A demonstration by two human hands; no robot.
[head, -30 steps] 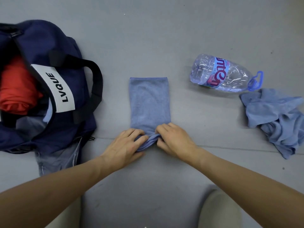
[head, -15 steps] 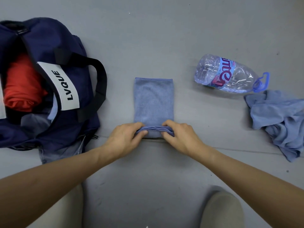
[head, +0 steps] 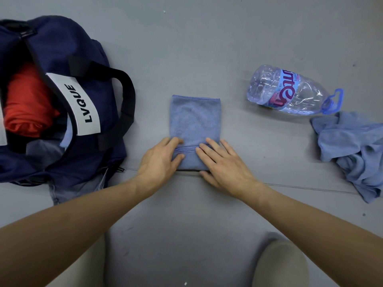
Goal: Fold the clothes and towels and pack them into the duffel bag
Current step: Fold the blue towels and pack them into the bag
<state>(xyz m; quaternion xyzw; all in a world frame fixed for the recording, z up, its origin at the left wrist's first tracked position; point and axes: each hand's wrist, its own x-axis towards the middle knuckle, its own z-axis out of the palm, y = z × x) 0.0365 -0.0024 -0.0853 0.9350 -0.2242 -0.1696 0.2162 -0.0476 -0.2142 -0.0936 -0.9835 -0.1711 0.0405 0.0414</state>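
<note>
A blue towel (head: 194, 119) lies on the grey floor in a narrow strip, its near end turned over into a short fold. My left hand (head: 159, 160) grips the left side of that fold, fingers on top and thumb against the edge. My right hand (head: 223, 162) covers the right side with spread fingers, thumb at the near edge. The navy duffel bag (head: 62, 46) stands open at the left with a folded red garment (head: 27, 104) and pale blue cloth inside. A crumpled blue cloth (head: 352, 150) lies at the far right.
A large plastic water bottle (head: 290, 94) lies on its side beyond the crumpled cloth. Grey denim (head: 68, 189) sticks out from under the bag's near side. My knee (head: 279, 264) shows at the bottom edge. A thin seam (head: 310, 188) crosses the floor.
Both hands have carried the towel's near end forward and laid it over the strip. The bunched edge is now a flat fold, and the fingers have spread on top of it.
</note>
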